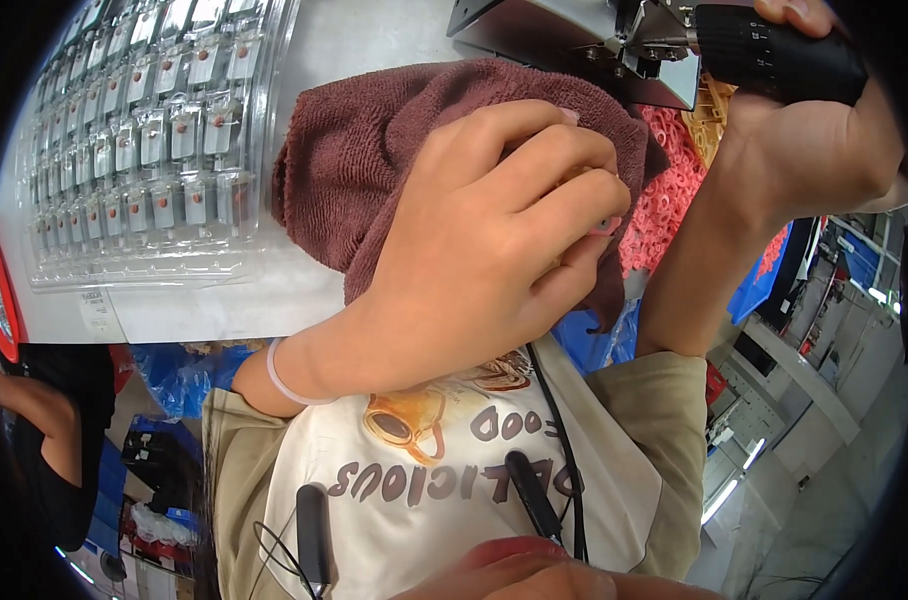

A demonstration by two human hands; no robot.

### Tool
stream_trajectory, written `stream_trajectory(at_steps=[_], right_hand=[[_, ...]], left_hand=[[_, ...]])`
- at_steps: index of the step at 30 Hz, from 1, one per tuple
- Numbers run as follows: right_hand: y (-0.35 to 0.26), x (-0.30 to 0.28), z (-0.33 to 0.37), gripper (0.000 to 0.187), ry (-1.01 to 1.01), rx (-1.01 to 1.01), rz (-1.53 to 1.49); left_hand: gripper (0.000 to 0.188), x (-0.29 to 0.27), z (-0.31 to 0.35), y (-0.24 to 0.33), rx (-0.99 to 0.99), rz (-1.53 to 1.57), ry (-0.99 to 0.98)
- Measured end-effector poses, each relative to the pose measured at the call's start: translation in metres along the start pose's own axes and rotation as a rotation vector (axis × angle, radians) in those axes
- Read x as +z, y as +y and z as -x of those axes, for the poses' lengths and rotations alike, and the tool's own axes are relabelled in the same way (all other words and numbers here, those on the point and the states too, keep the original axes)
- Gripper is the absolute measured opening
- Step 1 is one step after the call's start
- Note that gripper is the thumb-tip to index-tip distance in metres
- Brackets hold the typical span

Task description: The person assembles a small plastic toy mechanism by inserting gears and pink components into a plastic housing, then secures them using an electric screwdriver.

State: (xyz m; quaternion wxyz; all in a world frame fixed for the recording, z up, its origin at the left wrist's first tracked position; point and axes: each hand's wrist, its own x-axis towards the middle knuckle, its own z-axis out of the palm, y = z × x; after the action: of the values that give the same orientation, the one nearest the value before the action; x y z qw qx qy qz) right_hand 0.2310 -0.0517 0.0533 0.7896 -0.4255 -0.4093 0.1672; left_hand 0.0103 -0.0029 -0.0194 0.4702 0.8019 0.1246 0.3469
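Observation:
Palm down, my left hand lies over a crumpled brown towel on the table. Its fingers are curled inward, and a bit of something pink shows at the fingertips; most of it is hidden. At the upper right, my right hand is wrapped round a black cylindrical tool with scale marks. The tool's metal shaft points left, beside a metal device with a bracket at the far edge. My right thumb or fingertip shows over the tool's top.
A clear plastic tray holds rows of small metal parts with reddish dots at the left. Pink ring-shaped pieces pile up behind my right forearm, with yellow pieces beyond. A red container and another person's arm are far left.

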Motion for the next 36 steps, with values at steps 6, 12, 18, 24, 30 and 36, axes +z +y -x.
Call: stream_trajectory(at_steps=[6, 12, 18, 24, 30, 36], right_hand=[[-0.003, -0.039, -0.018, 0.019, 0.007, 0.001, -0.012], [-0.004, -0.043, -0.024, 0.019, 0.005, -0.004, -0.03], [-0.007, -0.024, -0.015, 0.019, 0.006, 0.006, -0.053], [-0.013, -0.026, -0.013, 0.019, 0.014, 0.021, -0.063], [-0.048, -0.014, 0.009, 0.019, 0.022, 0.041, -0.071], [-0.064, 0.044, 0.05, 0.018, 0.037, 0.074, -0.052]], left_hand=[[0.023, -0.003, 0.0, 0.001, 0.021, -0.02, -0.004], [0.018, -0.003, 0.0, -0.002, 0.032, -0.019, -0.02], [0.018, -0.002, 0.001, -0.001, 0.029, -0.008, -0.011], [0.019, 0.0, 0.002, -0.002, 0.035, -0.012, 0.009], [0.02, -0.001, 0.002, -0.002, 0.032, -0.015, 0.005], [0.022, 0.0, 0.0, -0.003, 0.029, 0.011, 0.007]])
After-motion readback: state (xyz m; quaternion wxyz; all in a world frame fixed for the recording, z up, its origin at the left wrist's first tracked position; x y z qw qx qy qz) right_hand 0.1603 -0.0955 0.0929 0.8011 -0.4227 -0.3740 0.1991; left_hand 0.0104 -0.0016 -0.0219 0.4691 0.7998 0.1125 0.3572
